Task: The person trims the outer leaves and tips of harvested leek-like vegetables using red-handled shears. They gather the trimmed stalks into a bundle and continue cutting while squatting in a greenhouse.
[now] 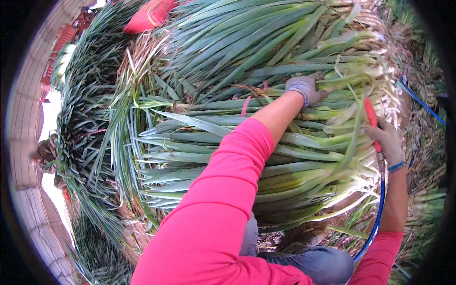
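Long green onions (304,154) lie side by side in a thick layer before me, leaves to the left and pale root ends to the right. My left hand (304,89), in a light grey glove, closes around some stalks in the upper middle; its fingertips are partly hidden among them. On the right, my gloved right hand (388,140) grips a red air blow gun (371,113), its tip toward the white ends. A blue hose (377,213) runs from the gun's base down beside my right forearm.
Another pile of green onions (247,38) lies beyond, with a red bag (151,15) at its left. Darker onion leaves (90,118) are heaped along the left. Dry scraps (422,142) litter the right side. My bent knee (318,263) is at the lower edge.
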A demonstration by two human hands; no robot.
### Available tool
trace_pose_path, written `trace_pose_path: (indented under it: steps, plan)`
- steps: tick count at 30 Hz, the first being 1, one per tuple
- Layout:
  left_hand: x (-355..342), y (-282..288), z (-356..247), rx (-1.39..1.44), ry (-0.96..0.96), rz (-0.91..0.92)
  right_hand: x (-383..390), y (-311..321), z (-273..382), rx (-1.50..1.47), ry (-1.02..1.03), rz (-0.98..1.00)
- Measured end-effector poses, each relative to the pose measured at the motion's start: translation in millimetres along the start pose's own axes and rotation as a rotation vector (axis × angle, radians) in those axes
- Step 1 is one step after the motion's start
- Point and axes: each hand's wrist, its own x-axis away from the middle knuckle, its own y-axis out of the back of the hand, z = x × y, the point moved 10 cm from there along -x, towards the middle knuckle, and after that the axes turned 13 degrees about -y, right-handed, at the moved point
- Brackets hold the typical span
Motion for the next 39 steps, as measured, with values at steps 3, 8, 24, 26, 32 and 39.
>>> trace_pose_path:
  steps: [3,8,24,26,32,39]
  plan:
    - [8,4,9,0.048,-0.006,-0.038,-40,15,-13,-0.03,-0.019,-0.019]
    - [11,6,-7,0.045,-0.053,-0.041,-76,42,-38,-0.139,-0.072,-0.142]
    - [158,143,118,-0.052,-0.323,-0.744,49,-64,4,-0.295,-0.007,0.151]
    - [199,172,221,-0.212,0.208,-0.596,50,-62,3,-0.165,-0.024,0.051]
    - [321,99,392,-0.689,0.546,0.349,60,-51,3,0.1,-0.041,-0.04]
    - [360,69,481,-0.815,0.414,0.29,62,-44,4,0.216,-0.123,-0.054]
